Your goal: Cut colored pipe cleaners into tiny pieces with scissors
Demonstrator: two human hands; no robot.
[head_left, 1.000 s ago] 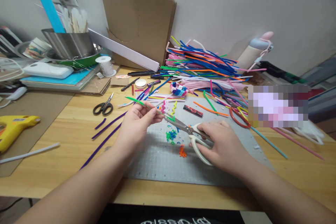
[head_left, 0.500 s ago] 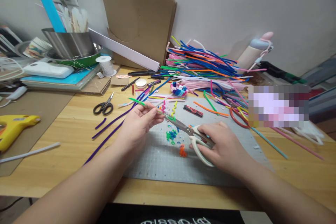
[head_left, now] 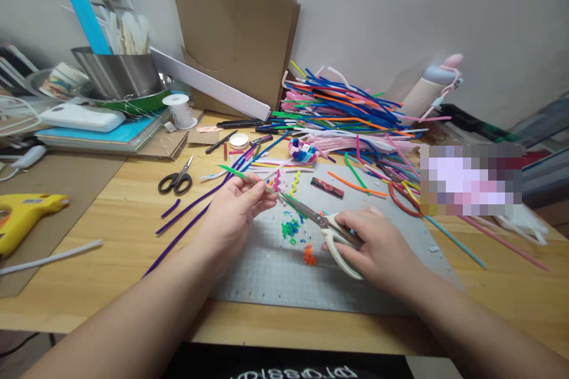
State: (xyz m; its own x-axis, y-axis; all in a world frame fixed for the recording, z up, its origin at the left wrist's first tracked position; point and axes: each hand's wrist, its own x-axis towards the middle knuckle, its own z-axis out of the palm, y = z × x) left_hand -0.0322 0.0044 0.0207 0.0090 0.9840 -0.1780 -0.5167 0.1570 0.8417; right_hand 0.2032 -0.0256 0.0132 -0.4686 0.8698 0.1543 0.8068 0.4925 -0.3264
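Grip Report: Green Stem at the Blades, Both Hands Engaged

Twelve o'clock is straight ahead of me. My left hand pinches the green fuzzy stem between thumb and fingers, one end rising towards ten o'clock, the other running along the blades above the mat. My right hand is closed round the handles of the white-handled scissors, tips towards ten o'clock. I cannot tell whether the blades meet on the stem.

Good practice, in my judgement: pinch close to the blades, keep the stem taut, take shallow strokes, leave the wire core whole, and hold fingertips off the cutting line.

Surface: the grey cutting mat lies on a wooden table. Beneath the blades sit green and blue clippings; orange clippings lie at about five o'clock from those. Black scissors rest off the mat at ten o'clock, a yellow glue gun at nine.

Room: a heap of coloured stems stands at twelve, cardboard leans on the pale wall at eleven, and a bottle tilts at one
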